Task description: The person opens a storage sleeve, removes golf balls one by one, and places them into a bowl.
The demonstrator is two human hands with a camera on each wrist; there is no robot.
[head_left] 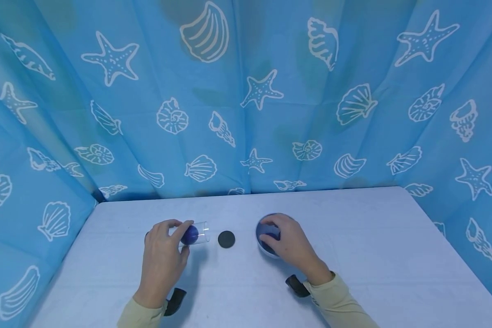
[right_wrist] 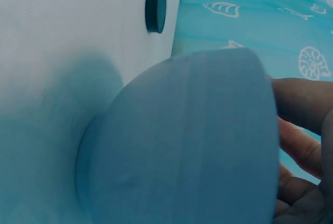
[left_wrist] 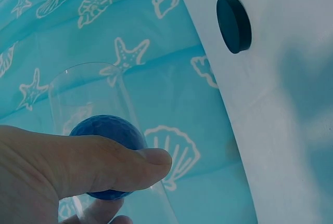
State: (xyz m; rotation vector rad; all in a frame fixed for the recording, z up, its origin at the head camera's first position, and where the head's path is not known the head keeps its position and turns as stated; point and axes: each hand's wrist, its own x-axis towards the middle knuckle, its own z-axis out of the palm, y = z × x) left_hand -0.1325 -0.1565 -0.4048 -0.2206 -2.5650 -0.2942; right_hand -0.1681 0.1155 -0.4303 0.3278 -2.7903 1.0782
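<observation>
In the head view my left hand (head_left: 164, 248) grips a clear cylinder (head_left: 202, 232) lying sideways, its rim facing right. Inside the cylinder is a blue ball (head_left: 190, 235); the left wrist view shows the dimpled surface of the ball (left_wrist: 106, 130) behind the thumb. My right hand (head_left: 289, 239) reaches over the rim of a bowl (head_left: 266, 251), thumb and fingers bent down into it. Something dark blue (head_left: 275, 235) shows between them, partly covered. In the right wrist view the outer wall of the bowl (right_wrist: 192, 141) hides the fingertips.
A black round disc (head_left: 226, 239), thick like a lid, lies on the white table (head_left: 229, 291) between cylinder and bowl. Black wrist mounts (head_left: 297, 287) stick out by both sleeves. A blue curtain (head_left: 246, 136) with shell prints surrounds the table's far and side edges.
</observation>
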